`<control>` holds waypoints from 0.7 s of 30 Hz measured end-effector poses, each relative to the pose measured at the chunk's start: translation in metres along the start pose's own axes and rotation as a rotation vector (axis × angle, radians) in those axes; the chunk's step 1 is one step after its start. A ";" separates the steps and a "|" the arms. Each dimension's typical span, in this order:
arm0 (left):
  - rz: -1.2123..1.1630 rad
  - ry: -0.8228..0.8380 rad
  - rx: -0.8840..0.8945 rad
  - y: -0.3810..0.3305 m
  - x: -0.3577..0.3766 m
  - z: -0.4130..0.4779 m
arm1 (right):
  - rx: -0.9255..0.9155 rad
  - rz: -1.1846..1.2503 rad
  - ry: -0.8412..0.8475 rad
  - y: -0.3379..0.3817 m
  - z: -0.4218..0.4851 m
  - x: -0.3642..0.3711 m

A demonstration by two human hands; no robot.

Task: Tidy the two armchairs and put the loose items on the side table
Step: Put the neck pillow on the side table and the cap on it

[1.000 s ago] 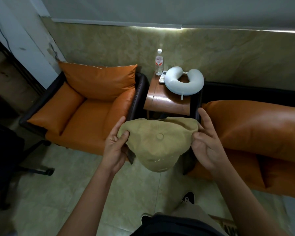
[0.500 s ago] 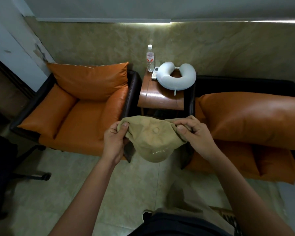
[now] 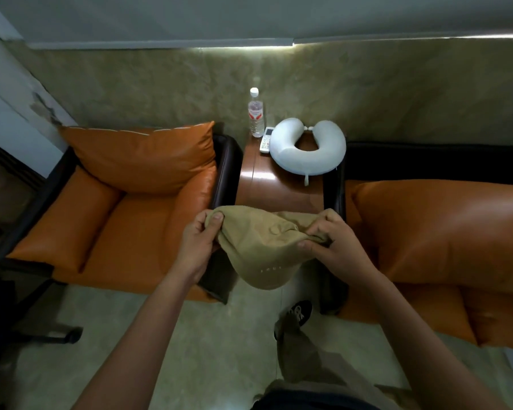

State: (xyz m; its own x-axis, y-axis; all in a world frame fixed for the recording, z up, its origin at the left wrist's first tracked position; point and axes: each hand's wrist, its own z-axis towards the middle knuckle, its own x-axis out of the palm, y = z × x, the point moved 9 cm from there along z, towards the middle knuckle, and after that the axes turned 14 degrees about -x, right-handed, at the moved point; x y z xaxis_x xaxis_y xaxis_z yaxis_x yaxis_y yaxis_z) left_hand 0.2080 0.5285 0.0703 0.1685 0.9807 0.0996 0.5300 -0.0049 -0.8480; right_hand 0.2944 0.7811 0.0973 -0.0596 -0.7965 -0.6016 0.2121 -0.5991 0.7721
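Pale floor tiles point(image 3: 107, 335) fill the nearest part of the view, with the person's dark shoe point(image 3: 301, 312) set on them between the two chairs and the wheeled foot of an office chair point(image 3: 57, 335) at the left edge. Above the shoe, both hands hold a tan cap point(image 3: 258, 255) in the air just in front of the side table. The left hand point(image 3: 197, 247) pinches the cap's left edge, thumb on top. The right hand point(image 3: 335, 247) has its fingers curled, bunching the fabric on the opposite side. The cap's crown sags between them.

Beyond the hands, the left armchair point(image 3: 125, 226) and the right armchair point(image 3: 442, 232), both with orange cushions on dark frames, flank the brown side table point(image 3: 267, 187). On the table's far half lies a white neck pillow point(image 3: 290, 155). A white remote point(image 3: 266, 139) lies just beside it, and a clear water bottle point(image 3: 256, 113) stands upright at the back corner, against the mottled olive wall point(image 3: 160, 84).
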 end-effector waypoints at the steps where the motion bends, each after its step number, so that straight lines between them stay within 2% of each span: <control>1: 0.040 -0.006 0.019 -0.008 -0.001 0.015 | -0.020 0.019 -0.011 -0.007 0.015 -0.003; 8: 0.529 -0.090 0.357 -0.094 0.015 0.079 | -0.348 0.032 -0.068 -0.010 0.107 -0.038; 12: 0.676 -0.090 0.455 -0.123 0.031 0.109 | -0.404 0.105 -0.059 -0.019 0.150 -0.050; 15: 0.665 0.009 0.438 -0.138 0.048 0.123 | -0.424 0.147 -0.097 -0.018 0.178 -0.056; 19: 0.928 0.254 0.480 -0.146 0.095 0.144 | -0.399 0.160 -0.125 -0.018 0.206 -0.053; 21: 0.936 0.345 0.525 -0.148 0.108 0.156 | -0.358 0.132 -0.157 -0.020 0.216 -0.056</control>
State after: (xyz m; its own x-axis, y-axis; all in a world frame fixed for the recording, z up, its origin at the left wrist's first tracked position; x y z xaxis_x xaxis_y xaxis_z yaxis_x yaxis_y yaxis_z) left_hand 0.0177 0.6653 0.1256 0.5797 0.5276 -0.6210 -0.3270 -0.5474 -0.7703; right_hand 0.0829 0.8199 0.1599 -0.1513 -0.8838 -0.4428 0.5517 -0.4472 0.7040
